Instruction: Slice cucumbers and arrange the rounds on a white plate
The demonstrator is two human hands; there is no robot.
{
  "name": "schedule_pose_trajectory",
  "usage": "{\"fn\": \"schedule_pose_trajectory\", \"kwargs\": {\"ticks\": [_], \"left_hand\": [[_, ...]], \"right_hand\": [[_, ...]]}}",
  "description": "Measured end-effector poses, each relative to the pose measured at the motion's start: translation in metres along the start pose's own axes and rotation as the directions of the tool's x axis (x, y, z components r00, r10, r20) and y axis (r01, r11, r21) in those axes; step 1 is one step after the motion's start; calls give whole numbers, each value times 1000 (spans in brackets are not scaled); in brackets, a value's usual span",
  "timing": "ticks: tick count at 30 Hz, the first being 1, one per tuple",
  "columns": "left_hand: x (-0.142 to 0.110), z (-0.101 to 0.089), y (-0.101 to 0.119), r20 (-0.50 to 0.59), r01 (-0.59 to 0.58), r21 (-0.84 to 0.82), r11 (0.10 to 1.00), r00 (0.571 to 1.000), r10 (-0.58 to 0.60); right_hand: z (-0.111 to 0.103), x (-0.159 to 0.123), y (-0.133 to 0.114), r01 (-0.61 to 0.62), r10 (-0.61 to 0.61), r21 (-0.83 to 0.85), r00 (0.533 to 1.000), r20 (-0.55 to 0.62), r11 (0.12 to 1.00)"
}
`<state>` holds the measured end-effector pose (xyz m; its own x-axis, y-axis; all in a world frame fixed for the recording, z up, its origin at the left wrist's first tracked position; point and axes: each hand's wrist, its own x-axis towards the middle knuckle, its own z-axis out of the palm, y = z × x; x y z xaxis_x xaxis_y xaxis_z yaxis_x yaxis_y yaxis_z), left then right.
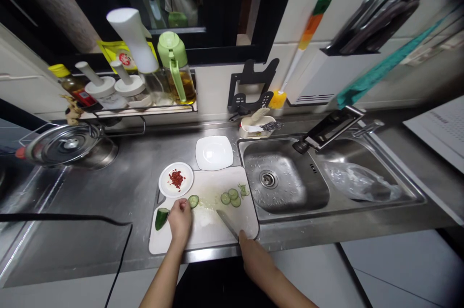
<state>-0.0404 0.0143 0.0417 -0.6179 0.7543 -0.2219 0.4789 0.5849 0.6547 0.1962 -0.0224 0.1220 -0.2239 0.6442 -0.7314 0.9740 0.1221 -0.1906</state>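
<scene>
The bare left forearm [165,274] rises steeply over the front edge of the grey steel table [105,201], its bare left hand [180,221] well inside that edge, fingers curled and bunched, back of it upward. The bare right forearm [288,286] slants in from the right, its bare right hand [255,255] closed, right over the front edge.

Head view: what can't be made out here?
All in the head view:
Knife: handle hidden by the right hand.
Left hand: own fingers hide whether it grips the cucumber slice.
Pot: contents obscured by its lid.
Yellow-capped bottle: label too small and blurred.
</scene>
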Motion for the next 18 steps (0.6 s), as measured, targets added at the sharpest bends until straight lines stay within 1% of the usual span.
{"fn": "schedule_pose_trajectory", "kwargs": {"ticks": [3,5,7,9,10,11,12,14,16,18], "left_hand": [[-3,5,2,-9,-114,2,993,993,114],[-5,12,9,30,-213,-12,977,976,214],[-7,23,23,111,-303,-34,952,946,305],[-8,36,40,231,-384,-48,922,894,384],[-8,42,50,285,-406,-51,912,870,403],[-8,49,59,341,-423,-48,905,845,412],[-9,55,68,385,-429,-31,903,829,407],[-10,67,82,452,-430,13,903,808,378],[-12,75,92,493,-424,54,904,799,345],[-13,82,96,510,-419,84,904,797,322]], "right_hand": [[-3,-1,-1,-2,1,5,1000,29,1000],[-5,-1,-1,-20,19,16,999,51,1000],[-7,-2,-2,-33,31,26,998,56,999],[-8,-2,-3,-30,29,31,999,43,999],[-8,-2,-3,-28,26,29,999,39,999],[-8,-3,-4,-25,24,22,999,37,999],[-8,-3,-4,-22,21,14,999,38,1000],[-7,-3,-4,-20,20,1,999,43,1000],[-6,-3,-5,-16,17,-1,999,38,1000],[-6,-3,-5,-18,18,5,999,34,1000]]}}
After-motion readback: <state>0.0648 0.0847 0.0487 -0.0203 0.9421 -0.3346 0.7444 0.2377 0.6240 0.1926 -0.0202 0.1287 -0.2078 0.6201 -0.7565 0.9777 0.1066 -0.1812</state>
